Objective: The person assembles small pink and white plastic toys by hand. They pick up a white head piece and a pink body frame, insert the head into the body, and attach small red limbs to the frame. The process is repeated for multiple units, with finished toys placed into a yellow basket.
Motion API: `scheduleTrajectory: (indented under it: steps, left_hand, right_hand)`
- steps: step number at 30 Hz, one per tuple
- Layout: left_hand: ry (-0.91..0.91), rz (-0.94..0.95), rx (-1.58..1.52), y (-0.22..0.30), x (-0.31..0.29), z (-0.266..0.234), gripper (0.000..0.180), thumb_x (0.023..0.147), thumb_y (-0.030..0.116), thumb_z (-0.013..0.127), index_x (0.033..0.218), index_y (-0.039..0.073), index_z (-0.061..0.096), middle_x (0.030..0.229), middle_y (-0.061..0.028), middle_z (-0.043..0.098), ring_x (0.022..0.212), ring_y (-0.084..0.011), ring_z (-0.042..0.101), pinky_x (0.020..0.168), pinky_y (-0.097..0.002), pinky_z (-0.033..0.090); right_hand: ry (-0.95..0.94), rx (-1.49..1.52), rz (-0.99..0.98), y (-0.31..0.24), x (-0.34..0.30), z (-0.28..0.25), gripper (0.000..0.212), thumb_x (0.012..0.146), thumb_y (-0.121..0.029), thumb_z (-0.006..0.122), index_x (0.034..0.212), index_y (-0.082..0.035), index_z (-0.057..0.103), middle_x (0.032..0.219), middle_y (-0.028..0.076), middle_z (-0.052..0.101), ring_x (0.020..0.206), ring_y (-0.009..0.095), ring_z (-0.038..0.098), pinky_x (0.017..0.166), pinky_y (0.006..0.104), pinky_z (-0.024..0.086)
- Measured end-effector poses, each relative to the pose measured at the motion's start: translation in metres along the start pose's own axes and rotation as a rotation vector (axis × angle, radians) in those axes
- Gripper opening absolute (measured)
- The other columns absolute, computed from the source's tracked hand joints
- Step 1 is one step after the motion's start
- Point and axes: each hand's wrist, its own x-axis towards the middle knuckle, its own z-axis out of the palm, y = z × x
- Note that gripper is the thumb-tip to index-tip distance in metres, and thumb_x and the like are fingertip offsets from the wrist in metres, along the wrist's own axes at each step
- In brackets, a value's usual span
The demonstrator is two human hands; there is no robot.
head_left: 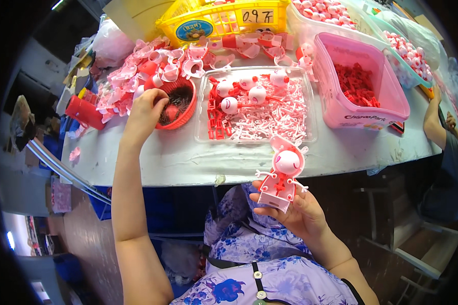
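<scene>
In my right hand (pixel 303 213) is a partly assembled pink toy figure (pixel 277 188), its fingers and thumb around the lower end. The figure has a white round head with closed painted eyes, thin white arms and a red inner piece, and its open inside faces up. My left hand (pixel 148 109) reaches over the left rim of a round red basket (pixel 192 109), thumb and fingers pinched together. Small dark pieces, perhaps screws, and a red part lie in that basket. Whatever the left fingertips hold is too small to make out.
A clear tray (pixel 201 127) holds white arm pieces, red parts and several ball heads. Right of it stands a pink bin (pixel 336 114) of red pieces. Pink shells (pixel 122 84) heap at left, behind a red cylinder (pixel 84 113). A yellow basket (pixel 219 33) stands behind; another person's arm (pixel 432 122) rests at right.
</scene>
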Motion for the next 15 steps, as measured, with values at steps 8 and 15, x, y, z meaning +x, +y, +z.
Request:
scheduleTrajectory:
  steps: [8,15]
  left_hand:
    - [0.032,-0.101,-0.112,0.014,-0.001,-0.002,0.012,0.088,0.004,0.062,0.097,-0.003,0.066,0.087,-0.0068,0.068,0.081,-0.0106,0.063,0.074,-0.0247,0.048]
    - [-0.037,0.379,-0.412,0.131,-0.053,-0.006,0.019,0.08,-0.012,0.062,0.096,-0.002,0.068,0.089,-0.0084,0.063,0.084,-0.0149,0.06,0.07,-0.0242,0.046]
  right_hand:
    - [0.012,-0.006,-0.005,0.002,0.001,0.001,0.075,0.088,-0.034,0.067,0.139,0.008,0.032,0.138,0.027,0.043,0.125,0.039,0.049,0.1,0.0482,0.047]
    - [-0.029,0.068,0.033,0.002,0.009,-0.004,0.069,0.091,-0.024,0.063,0.143,0.001,0.025,0.142,0.024,0.04,0.131,0.037,0.042,0.107,0.0462,0.038]
